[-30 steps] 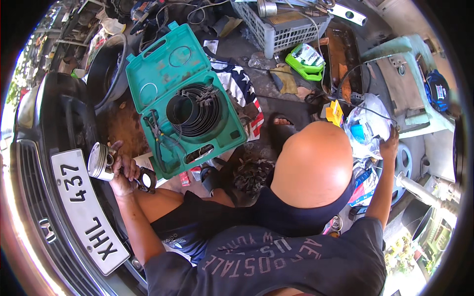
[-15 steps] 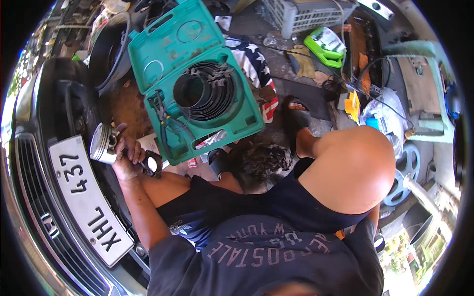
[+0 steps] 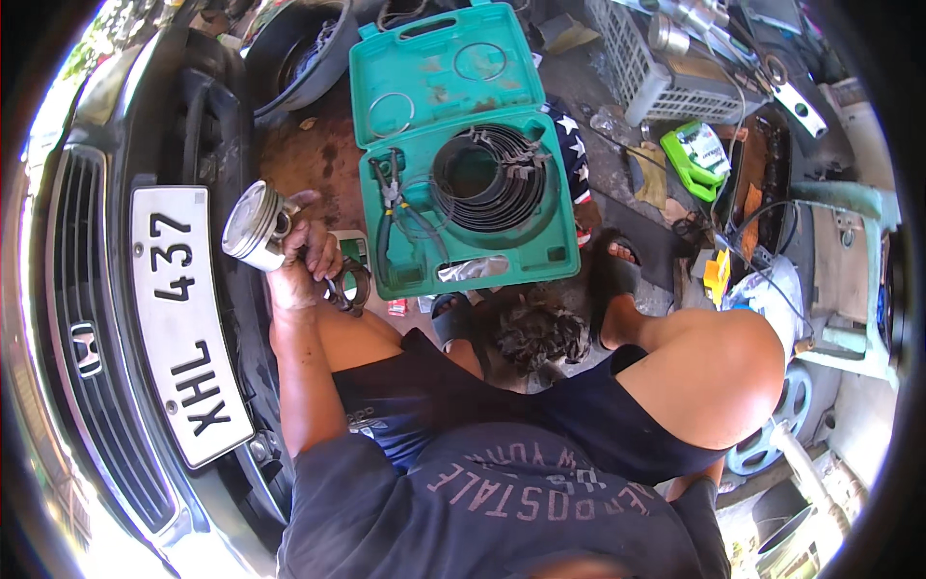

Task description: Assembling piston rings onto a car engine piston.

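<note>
piston sits tilted at the left, its connecting rod clasped by the left hand, fingers curled round the shank; the grip looks sound, best kept firm on the rod, with fingertips off the crown's fine grooves and the hanging end clear of the case beside it. the crown is smooth pale metal, a squat cylinder; the rod's far end is a darker open ring. next, the teal case is scuffed moulded plastic, holding yellow-and-black pliers and nested thin dark hoops. rightward come a grey lattice crate and a glossy lime-green bottle. the right hand is out of sight, its state impossible to tell.
</note>
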Available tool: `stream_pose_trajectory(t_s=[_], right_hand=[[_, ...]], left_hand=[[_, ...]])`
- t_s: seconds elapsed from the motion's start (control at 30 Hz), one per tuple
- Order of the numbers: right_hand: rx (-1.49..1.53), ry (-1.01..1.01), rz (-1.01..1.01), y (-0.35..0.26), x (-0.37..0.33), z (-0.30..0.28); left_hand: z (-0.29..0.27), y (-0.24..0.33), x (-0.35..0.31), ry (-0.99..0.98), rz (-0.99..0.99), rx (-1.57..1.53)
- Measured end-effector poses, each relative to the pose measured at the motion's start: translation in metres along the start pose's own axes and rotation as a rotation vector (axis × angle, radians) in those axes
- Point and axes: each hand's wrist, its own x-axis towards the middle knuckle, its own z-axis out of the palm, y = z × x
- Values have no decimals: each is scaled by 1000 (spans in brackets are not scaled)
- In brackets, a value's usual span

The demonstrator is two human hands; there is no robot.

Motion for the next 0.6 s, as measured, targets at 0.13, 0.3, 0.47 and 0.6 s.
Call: stream_pose_trajectory(t_s=[0.13, 0.3, 0.47, 0.6], right_hand=[[5, -32, -103, -36, 24, 20], [5, -87, -220, -104, 5, 49], [-13, -142, -319, -174, -34, 72], [-23, -234, -333, -201, -39, 100]], left_hand=[[5, 0, -2, -7, 15, -25], [5, 2, -10, -41, 41, -51], [7, 1, -15, -59, 27, -59], [0, -8, -8, -75, 29, -89]])
